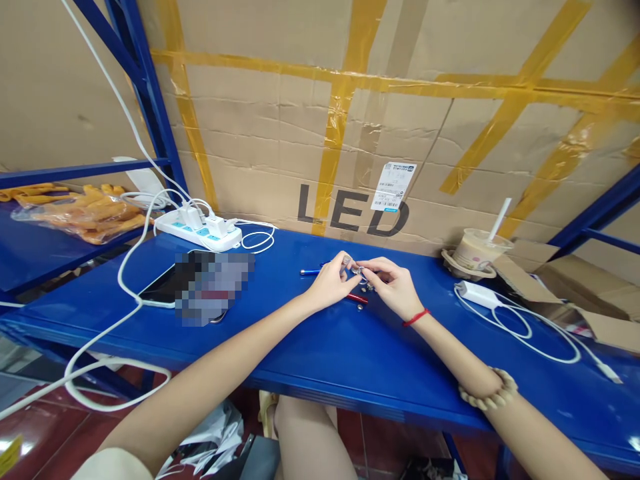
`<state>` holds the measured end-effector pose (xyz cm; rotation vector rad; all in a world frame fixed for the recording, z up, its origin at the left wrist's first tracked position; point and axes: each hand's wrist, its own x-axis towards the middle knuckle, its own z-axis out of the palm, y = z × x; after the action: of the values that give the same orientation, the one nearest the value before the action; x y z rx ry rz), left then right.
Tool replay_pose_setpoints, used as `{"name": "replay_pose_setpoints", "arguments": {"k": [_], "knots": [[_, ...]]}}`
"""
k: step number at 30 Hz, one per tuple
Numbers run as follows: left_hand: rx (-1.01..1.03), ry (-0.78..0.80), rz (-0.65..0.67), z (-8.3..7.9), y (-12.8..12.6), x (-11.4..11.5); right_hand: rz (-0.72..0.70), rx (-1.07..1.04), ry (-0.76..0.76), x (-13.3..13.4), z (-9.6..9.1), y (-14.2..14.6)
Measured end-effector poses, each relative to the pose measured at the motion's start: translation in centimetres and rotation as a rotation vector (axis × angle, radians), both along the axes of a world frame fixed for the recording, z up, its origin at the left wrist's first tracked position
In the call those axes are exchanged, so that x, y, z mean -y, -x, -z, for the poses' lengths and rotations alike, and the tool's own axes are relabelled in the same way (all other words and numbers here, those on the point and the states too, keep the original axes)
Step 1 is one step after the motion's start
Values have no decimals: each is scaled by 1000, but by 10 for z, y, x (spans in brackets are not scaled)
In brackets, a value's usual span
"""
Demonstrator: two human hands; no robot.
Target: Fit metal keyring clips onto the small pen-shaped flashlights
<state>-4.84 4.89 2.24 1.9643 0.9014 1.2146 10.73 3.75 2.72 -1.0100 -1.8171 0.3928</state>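
Observation:
My left hand (330, 285) and my right hand (393, 287) meet above the blue table, fingertips closed in a pinch. Between them is a small shiny metal ring (363, 279), perhaps a key ring; fingers cover part of it. A blue metal tube (311, 272) with a silver end lies left of my left hand, partly behind it. Under the hands rests a red metal tube (359, 299), its left end covered by my left hand. A small silver piece (360, 308) lies just in front of the red tube, and more small metal bits sit close to my right fingers.
On the left are a phone (159, 280), a blurred-out flat object (215, 287), and a white power strip (200, 232) with cables. To the right stand a drink cup (477, 252) with a straw and a white adapter (477, 295) with its cable. A large cardboard box (270, 147) backs the table (320, 360).

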Motion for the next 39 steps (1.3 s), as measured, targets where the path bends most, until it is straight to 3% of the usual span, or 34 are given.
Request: {"name": "replay_pose_setpoints", "arguments": {"k": [4,10,13,17,20,23,28,34,39], "knots": [[87,23,-31,1,-1,-2,14,-37,38,-1,0,-2],[-117,-57,-76,3,1,-4,36,-8,-39,-1,0,-1],[-124,-35,-96,4,1,-3,74,19,-100,1,-1,-1],[36,173,-18,4,-1,-3,107,-5,-97,1,-2,-1],[226,414,117,3,-2,-5,56,-4,-74,2,-2,-2],[373,507,173,2,-3,-8,-7,34,-100,2,-2,-4],[516,438,180,-2,-1,-7,-29,103,-106,1,-1,-4],[528,382,170,-4,-3,-4,-35,13,45,3,2,3],[549,388,223,-4,-5,-4,37,-17,-3,1,1,2]]}}
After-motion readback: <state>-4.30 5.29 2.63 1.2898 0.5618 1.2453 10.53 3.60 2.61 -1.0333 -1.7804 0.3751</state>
